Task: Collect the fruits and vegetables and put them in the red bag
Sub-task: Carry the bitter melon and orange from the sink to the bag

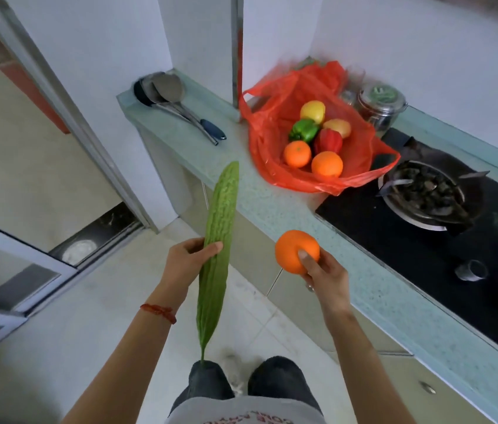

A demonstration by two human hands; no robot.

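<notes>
The bag (275, 117) sits open on the counter (260, 194), against the wall corner, with two oranges (327, 164) at its near side and peppers (304, 130) behind them. Left of it lie ladles (168, 90); right of it — a stove (425, 240) carrying a wok (431, 191). A jar (380, 102) stands behind the bag — beside the wall.

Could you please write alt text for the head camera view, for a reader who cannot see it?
A person stands at a kitchen counter, the left hand gripping a long bitter gourd and the right hand an orange. Ahead, an open red bag on the counter holds peppers, oranges and yellow fruit, beside a black stove.
</notes>
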